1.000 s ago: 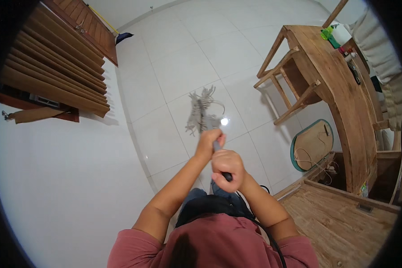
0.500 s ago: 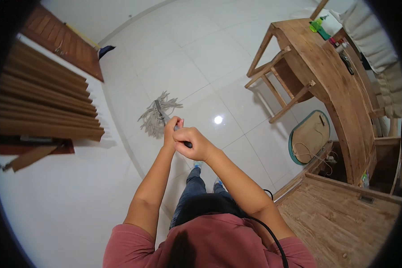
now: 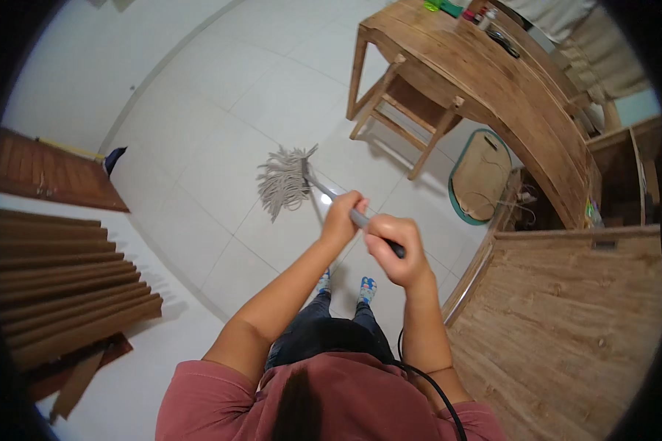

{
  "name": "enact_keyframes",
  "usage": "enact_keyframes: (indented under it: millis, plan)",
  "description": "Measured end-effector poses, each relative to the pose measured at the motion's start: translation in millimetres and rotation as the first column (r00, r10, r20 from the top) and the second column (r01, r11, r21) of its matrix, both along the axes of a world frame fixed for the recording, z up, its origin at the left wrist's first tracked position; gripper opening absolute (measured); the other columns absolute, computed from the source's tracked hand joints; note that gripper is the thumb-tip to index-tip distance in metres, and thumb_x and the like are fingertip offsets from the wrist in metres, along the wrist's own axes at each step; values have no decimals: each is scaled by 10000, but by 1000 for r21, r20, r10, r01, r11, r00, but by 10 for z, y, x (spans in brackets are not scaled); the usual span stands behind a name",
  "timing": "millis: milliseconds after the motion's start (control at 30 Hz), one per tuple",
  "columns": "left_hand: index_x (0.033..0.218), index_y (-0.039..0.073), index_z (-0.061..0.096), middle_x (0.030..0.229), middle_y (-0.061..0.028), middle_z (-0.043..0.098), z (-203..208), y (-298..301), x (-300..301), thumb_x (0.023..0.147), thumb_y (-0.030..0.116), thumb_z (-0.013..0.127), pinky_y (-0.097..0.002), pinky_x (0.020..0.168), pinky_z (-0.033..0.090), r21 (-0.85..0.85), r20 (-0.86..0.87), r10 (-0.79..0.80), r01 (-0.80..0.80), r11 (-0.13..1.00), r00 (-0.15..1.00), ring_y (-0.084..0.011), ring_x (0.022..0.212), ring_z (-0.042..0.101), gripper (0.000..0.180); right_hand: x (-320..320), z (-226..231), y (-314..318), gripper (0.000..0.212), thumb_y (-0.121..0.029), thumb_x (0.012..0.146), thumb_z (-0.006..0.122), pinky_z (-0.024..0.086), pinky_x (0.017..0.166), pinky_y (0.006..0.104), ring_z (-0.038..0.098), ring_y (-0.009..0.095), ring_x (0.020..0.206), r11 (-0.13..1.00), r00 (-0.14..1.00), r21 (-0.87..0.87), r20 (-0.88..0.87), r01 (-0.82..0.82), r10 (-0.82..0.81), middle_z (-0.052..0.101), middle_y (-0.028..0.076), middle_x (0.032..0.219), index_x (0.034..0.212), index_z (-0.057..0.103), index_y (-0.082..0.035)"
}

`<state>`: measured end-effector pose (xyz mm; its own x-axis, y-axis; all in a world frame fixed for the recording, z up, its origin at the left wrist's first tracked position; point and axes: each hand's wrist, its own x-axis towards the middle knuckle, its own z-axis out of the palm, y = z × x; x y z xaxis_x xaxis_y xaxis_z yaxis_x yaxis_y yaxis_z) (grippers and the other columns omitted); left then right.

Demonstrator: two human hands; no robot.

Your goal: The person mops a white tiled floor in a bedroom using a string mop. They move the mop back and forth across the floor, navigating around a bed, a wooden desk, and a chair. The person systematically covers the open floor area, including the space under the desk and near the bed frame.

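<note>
A string mop with a grey head (image 3: 285, 180) rests on the white tiled floor ahead of my feet, its strands fanned out to the left. Its grey handle (image 3: 322, 187) slants up toward me and ends in a black grip. My left hand (image 3: 344, 217) is wrapped round the shaft on the side nearer the mop head. Closer to me, my right hand (image 3: 397, 248) is closed round the upper end, with the black tip (image 3: 397, 250) poking out below the fist.
A wooden desk (image 3: 449, 51) with a wooden chair (image 3: 412, 110) stands at the right. An oval, green-rimmed board (image 3: 482, 176) leans near it. Wooden cabinet top (image 3: 552, 323) lies at lower right. Brown pleated curtain (image 3: 73, 279) and wooden door (image 3: 51, 169) are at left.
Both hands and the mop have swung to the right, and the mop's strands now trail to the left. The view has turned, so the desk and chair sit further left and higher.
</note>
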<state>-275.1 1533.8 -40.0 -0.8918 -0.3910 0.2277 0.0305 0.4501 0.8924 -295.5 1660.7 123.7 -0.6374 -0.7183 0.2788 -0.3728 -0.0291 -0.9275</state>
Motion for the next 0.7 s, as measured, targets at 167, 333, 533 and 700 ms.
enact_keyframes:
  millis: [167,333,533,700]
  plan:
    - [749,13,534,689,-195,569,210,839,-325,843,151,619,-423,593,427,175,-50,-333,337,925,942,-375,661,549,187,56,380,637,186,-58,771,534,318,456,266,433,111,466,948,957,144,10,285,-289,483,42,541,603,473,-8]
    - [791,9,561,730,-134,604,152,1519,-472,817,203,618,-355,648,457,331,-2,-640,604,725,768,-227,695,571,203,159,376,988,194,-54,809,519,339,479,250,439,94,490,826,850,216,-48,521,-524,483,21,542,621,478,-25]
    - [761,24,516,716,-185,582,-142,1869,-582,708,157,649,-393,604,435,102,-70,-737,739,666,673,-344,667,551,195,198,119,1174,159,-43,824,512,401,578,240,478,117,545,762,762,-18,63,647,-645,505,40,566,668,488,-20]
    - [709,28,507,683,-154,555,41,1529,-340,752,183,638,-382,567,429,178,-27,-711,704,688,702,-299,617,537,208,314,219,1093,149,-53,756,559,390,551,292,474,157,531,859,858,-13,-19,513,-513,494,44,560,626,486,-42]
